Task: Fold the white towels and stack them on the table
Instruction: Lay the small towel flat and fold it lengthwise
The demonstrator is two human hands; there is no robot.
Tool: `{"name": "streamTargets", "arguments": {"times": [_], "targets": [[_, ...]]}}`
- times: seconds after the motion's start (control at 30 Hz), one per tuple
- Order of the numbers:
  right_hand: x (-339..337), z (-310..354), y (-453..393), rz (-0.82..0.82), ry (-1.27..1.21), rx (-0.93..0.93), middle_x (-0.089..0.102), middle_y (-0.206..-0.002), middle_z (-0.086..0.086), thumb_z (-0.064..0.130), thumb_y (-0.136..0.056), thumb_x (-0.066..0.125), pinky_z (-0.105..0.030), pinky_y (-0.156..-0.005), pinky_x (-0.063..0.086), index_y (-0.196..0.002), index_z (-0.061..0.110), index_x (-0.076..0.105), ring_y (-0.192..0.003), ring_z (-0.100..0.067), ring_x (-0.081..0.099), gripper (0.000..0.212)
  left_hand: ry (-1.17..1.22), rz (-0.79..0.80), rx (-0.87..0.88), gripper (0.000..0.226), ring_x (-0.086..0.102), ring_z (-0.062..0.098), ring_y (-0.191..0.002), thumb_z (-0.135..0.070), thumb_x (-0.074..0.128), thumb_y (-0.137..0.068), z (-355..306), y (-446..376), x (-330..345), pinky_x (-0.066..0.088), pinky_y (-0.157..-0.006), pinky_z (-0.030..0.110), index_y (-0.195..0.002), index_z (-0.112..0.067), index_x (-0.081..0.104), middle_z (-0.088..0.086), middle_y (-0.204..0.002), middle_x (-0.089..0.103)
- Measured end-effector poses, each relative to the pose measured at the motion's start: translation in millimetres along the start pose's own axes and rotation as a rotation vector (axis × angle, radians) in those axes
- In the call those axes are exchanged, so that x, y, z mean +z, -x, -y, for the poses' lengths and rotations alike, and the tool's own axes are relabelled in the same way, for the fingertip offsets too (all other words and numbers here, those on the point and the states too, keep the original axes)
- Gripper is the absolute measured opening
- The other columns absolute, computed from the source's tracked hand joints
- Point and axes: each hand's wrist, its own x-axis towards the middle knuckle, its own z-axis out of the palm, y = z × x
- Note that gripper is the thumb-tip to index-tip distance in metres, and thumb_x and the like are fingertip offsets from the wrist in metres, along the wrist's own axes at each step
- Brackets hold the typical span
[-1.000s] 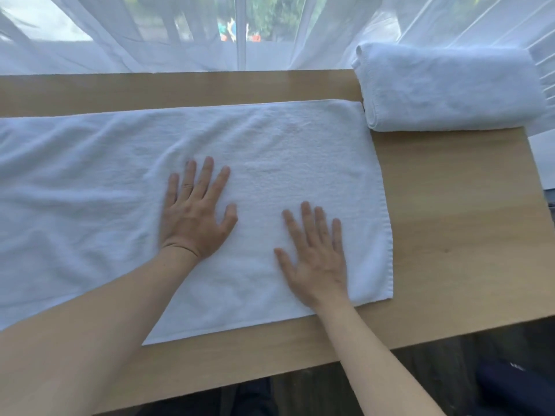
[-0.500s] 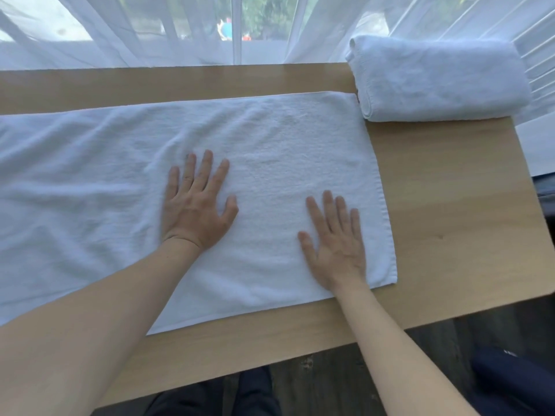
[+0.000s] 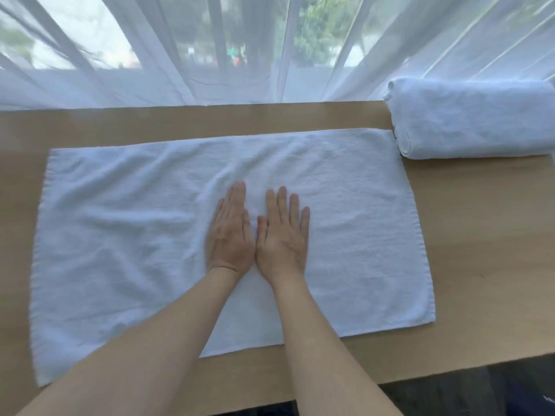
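A white towel lies spread flat across the wooden table, with light wrinkles on its left half. My left hand and my right hand press flat on the towel's middle, side by side and almost touching, fingers straight and pointing away from me. A folded white towel sits at the table's far right corner, just beyond the spread towel's far right corner.
Sheer white curtains hang along the table's far edge in front of a window. Bare wood shows to the right of the spread towel and along the near edge. Dark floor lies below the near edge.
Both hands have slid together to the towel's middle; before, they lay apart. The view has shifted left and up, so the towel's whole left end now shows.
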Motion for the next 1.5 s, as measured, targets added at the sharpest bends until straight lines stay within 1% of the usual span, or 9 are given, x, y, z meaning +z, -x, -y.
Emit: {"name": "streamTargets", "arguments": {"times": [0.1,0.2,0.47,0.6,0.77,1.03,1.23,1.43,1.5], "targets": [[12,-5,3,-0.056,0.206,-0.008,0.015,-0.168,-0.001,0.046,-0.102,0.028,-0.047,-0.125,0.001,-0.159,0.024,0.024,-0.156,-0.023,0.006,0.062,0.079,0.038,0.056,0.055,0.022,0.012,-0.151,-0.017,0.028,-0.098,11,-2,-10,0.020,-0.123,0.029,-0.152,-0.010,0.039,-0.003,-0.158,0.031],[16,-3,1,-0.143,0.235,-0.006,0.022,-0.166,-0.004,0.046,-0.099,0.039,-0.051,-0.125,0.011,-0.157,0.021,0.031,-0.155,-0.025,0.015,0.064,-0.314,0.126,0.246,0.056,0.018,0.024,-0.153,-0.029,0.035,-0.098,38,-17,-23,0.017,-0.123,0.047,-0.153,-0.016,0.038,0.007,-0.163,0.029],[14,-3,2,-0.160,0.259,-0.021,0.022,-0.166,-0.004,0.047,-0.097,0.038,-0.051,-0.125,0.011,-0.158,0.022,0.030,-0.155,-0.024,0.014,0.067,-0.633,0.209,0.023,0.067,-0.001,0.020,-0.155,-0.055,0.020,-0.097,102,-116,-92,-0.002,-0.125,0.043,-0.160,-0.035,0.010,-0.002,-0.169,0.004],[13,-3,3,-0.145,0.290,-0.003,0.021,-0.166,-0.003,0.049,-0.095,0.037,-0.051,-0.125,0.010,-0.158,0.022,0.029,-0.155,-0.025,0.014,0.069,-0.592,0.122,-0.180,0.068,-0.006,0.025,-0.155,-0.053,0.020,-0.101,109,-122,-108,-0.003,-0.124,0.048,-0.161,-0.023,0.008,0.005,-0.169,0.000],[13,-2,2,-0.151,0.283,0.003,0.022,-0.166,-0.003,0.050,-0.094,0.035,-0.051,-0.125,0.010,-0.158,0.022,0.031,-0.154,-0.026,0.016,0.070,-0.559,0.264,0.149,0.067,0.002,0.026,-0.155,-0.053,0.030,-0.099,75,-30,-79,0.004,-0.125,0.050,-0.160,-0.026,0.021,0.004,-0.168,0.008],[12,1,3,-0.163,0.251,0.011,0.024,-0.166,-0.002,0.048,-0.092,0.037,-0.050,-0.124,0.008,-0.157,0.024,0.031,-0.154,-0.026,0.016,0.070,-0.619,0.040,-0.403,0.070,-0.008,0.021,-0.155,-0.058,0.013,-0.097,172,-12,-169,-0.001,-0.125,0.047,-0.161,-0.030,0.003,-0.002,-0.169,-0.006],[13,1,2,-0.183,0.252,0.018,0.025,-0.166,-0.002,0.048,-0.091,0.036,-0.050,-0.124,0.008,-0.156,0.024,0.032,-0.153,-0.026,0.016,0.070,-0.572,0.218,-0.010,0.068,-0.004,0.021,-0.155,-0.055,0.022,-0.098,135,-38,-135,-0.004,-0.125,0.042,-0.161,-0.029,0.013,0.001,-0.168,-0.001],[15,-2,2,-0.191,0.260,0.012,0.024,-0.166,-0.001,0.049,-0.091,0.036,-0.048,-0.125,0.007,-0.157,0.025,0.031,-0.154,-0.025,0.015,0.071,-0.540,0.100,-0.455,0.065,-0.013,0.022,-0.154,-0.053,0.022,-0.104,163,-98,-170,-0.008,-0.124,0.044,-0.161,-0.029,0.003,-0.001,-0.168,-0.010],[15,-2,2,-0.191,0.255,0.010,0.024,-0.166,-0.001,0.049,-0.091,0.036,-0.049,-0.125,0.007,-0.157,0.024,0.032,-0.154,-0.025,0.015,0.071,-0.469,0.031,-0.405,0.066,-0.007,0.028,-0.155,-0.049,0.026,-0.104,153,-84,-159,-0.004,-0.125,0.047,-0.161,-0.022,0.008,0.006,-0.169,-0.003]]}}
